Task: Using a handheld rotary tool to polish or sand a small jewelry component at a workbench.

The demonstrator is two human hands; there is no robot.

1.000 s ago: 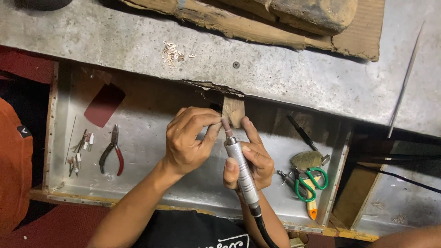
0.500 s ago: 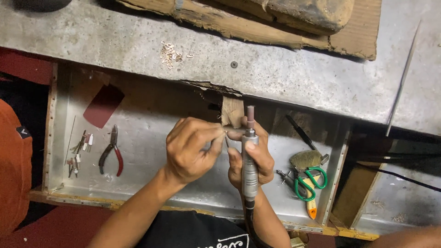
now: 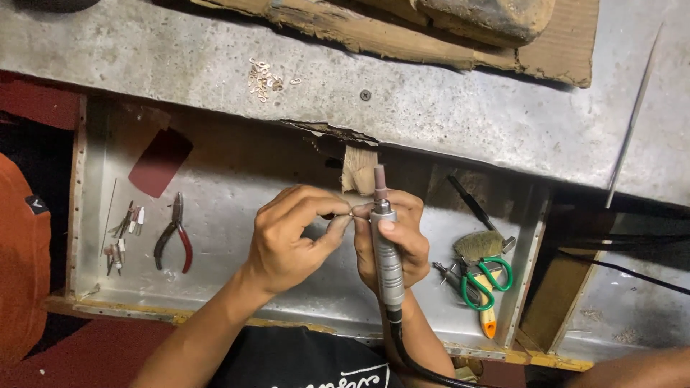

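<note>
My left hand point(image 3: 291, 241) pinches a tiny metal piece point(image 3: 350, 213) between thumb and forefinger, too small to make out. My right hand point(image 3: 402, 237) grips a slim silver rotary handpiece point(image 3: 387, 259), held upright with its cylindrical sanding tip point(image 3: 379, 178) pointing away from me. A black flexible shaft point(image 3: 417, 366) runs from its lower end. Both hands meet just below a worn wooden bench peg point(image 3: 358, 169) that sticks out from the metal-covered bench top point(image 3: 445, 108).
The metal-lined tray point(image 3: 230, 208) under the hands holds red-handled pliers point(image 3: 174, 233), several small burs point(image 3: 122, 233), a dark red sheet point(image 3: 159, 162), green-handled scissors point(image 3: 483, 279), a brush point(image 3: 480, 246) and a black-handled tool point(image 3: 468, 201). Small metal rings point(image 3: 264, 75) lie on the bench top beside cardboard point(image 3: 568, 43).
The handpiece has swung from tilted to upright, its tip now pointing away. My left hand has shifted slightly right, keeping its pinch on the small piece.
</note>
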